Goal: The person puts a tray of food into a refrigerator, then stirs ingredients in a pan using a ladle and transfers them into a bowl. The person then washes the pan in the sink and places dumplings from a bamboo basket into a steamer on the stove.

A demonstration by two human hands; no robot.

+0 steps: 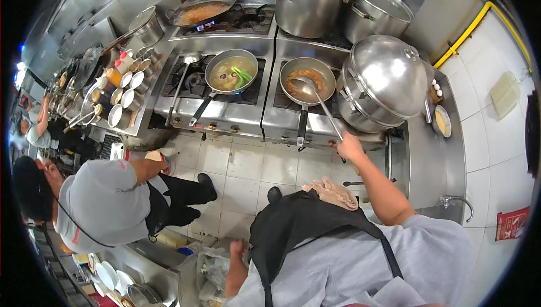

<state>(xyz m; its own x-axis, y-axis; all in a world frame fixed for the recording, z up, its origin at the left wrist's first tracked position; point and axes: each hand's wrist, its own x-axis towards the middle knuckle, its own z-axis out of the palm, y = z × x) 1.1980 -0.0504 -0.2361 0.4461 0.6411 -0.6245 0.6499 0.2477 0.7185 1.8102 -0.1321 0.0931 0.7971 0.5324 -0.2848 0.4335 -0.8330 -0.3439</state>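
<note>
My right hand (350, 148) is closed around the handle of a long metal ladle (326, 112). The ladle's bowl rests in a frying pan (286, 70) of reddish-brown sauce (320, 78) on the right front burner. The pan's black handle points toward me, and nothing grips it. My left hand (238, 247) hangs low by my side with its fingers curled in, and I see nothing in it. On the burner to the left, a second frying pan (211, 62) holds broth with green vegetables (242, 77) and round brown pieces.
A large lidded steamer pot (389, 76) stands right of the pan. Two tall stockpots (310, 8) (378, 9) are behind. Another ladle (180, 84) lies on the left burner. A wok (202, 13) sits behind it. Sauce containers (132, 99) crowd the left counter; a co-worker (107, 203) stands at left.
</note>
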